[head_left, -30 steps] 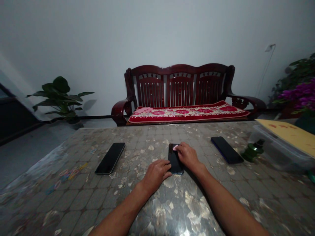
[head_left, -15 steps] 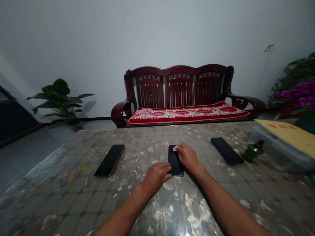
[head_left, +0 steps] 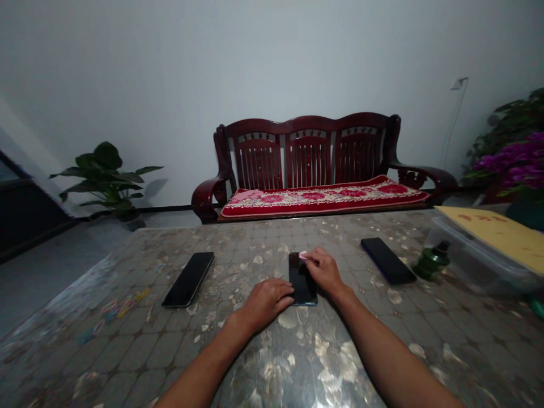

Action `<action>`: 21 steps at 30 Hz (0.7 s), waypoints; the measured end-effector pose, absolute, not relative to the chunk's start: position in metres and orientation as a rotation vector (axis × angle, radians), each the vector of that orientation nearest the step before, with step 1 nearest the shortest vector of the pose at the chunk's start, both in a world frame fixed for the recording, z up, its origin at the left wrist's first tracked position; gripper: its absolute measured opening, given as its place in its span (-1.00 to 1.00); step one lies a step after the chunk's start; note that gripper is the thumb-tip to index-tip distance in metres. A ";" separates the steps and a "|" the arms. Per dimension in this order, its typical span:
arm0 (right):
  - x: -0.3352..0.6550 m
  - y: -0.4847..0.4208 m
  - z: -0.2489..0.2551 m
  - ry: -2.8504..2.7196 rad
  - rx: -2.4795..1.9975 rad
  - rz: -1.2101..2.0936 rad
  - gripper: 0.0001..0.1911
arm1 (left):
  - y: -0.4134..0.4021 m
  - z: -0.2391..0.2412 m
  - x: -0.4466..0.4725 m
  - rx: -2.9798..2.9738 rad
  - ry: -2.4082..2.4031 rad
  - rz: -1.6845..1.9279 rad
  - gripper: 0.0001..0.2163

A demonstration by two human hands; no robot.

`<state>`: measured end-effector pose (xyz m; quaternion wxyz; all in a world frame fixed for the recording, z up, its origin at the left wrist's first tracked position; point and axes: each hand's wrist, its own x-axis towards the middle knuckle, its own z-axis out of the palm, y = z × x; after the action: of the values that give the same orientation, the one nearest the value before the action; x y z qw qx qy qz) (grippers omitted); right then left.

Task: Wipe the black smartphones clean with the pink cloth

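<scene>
A dark phone (head_left: 302,280) is lying flat in the middle of the tabletop (head_left: 255,362), just ahead of the person. The left hand (head_left: 266,300) is resting on its near left edge with fingers loosely curled and gripping nothing, while the right hand (head_left: 325,272) is pinching a small pink scrap (head_left: 302,255) against the far end of the screen. The work probably goes best with the left fingers pinning the phone down and the right pressing lightly and evenly, since the glossy surface looks slippery. Two more phones are lying to either side – one at the left (head_left: 188,279), one at the right (head_left: 387,260) – with a green bottle (head_left: 430,263) and a clear box (head_left: 476,266) further right. Beyond, a red wooden bench (head_left: 314,164) is standing against the wall, with a potted plant (head_left: 106,175) to its left.
</scene>
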<state>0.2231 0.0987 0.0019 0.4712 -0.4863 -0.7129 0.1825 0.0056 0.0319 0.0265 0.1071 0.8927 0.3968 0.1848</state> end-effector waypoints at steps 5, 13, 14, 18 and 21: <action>0.234 0.113 -0.004 -1.354 -1.200 0.581 -0.70 | 0.060 0.045 0.005 2.664 1.199 0.429 -0.58; 0.235 0.117 -0.006 -1.196 -1.171 0.601 -0.68 | 0.115 0.052 0.036 2.953 1.053 0.050 -0.24; 0.235 0.118 -0.007 -1.186 -1.170 0.597 -0.67 | 0.120 0.055 0.042 2.970 1.008 -0.013 -0.24; 0.236 0.120 -0.008 -1.158 -1.167 0.605 -0.65 | 0.136 0.062 0.054 2.962 0.915 -0.212 -0.19; 0.236 0.121 -0.009 -1.155 -1.175 0.624 -0.65 | 0.143 0.063 0.052 2.932 0.954 -0.207 -0.21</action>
<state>0.2358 0.1214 -0.0085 0.6365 -0.5143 -0.5057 0.2733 0.0520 0.1429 0.0628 0.0257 0.9484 0.3088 -0.0669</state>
